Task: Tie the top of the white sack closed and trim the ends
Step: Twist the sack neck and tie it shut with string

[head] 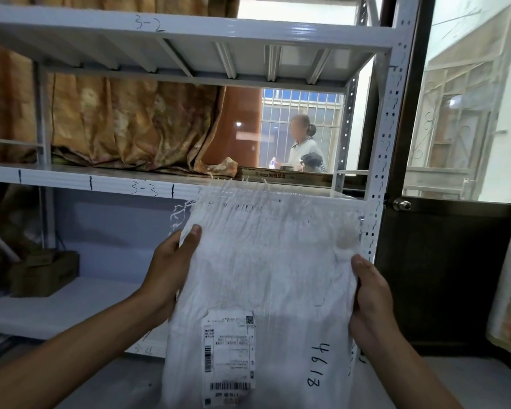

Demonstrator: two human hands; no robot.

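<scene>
A white woven sack (266, 270) is held upright in front of me, its frayed top edge pointing up with loose threads sticking out. A shipping label with barcodes (229, 354) is stuck on its lower front, and "4618" is handwritten sideways at the lower right. My left hand (171, 270) grips the sack's left edge, thumb on the front. My right hand (372, 293) grips the right edge the same way. The top of the sack is flat and open, with no tie on it.
A white metal shelving rack (165, 184) stands right behind the sack, marked "3-2" and "3-3". A cardboard box (46, 273) sits on its lower shelf at left. A dark door with a knob (401, 204) is at right. A person stands beyond the window.
</scene>
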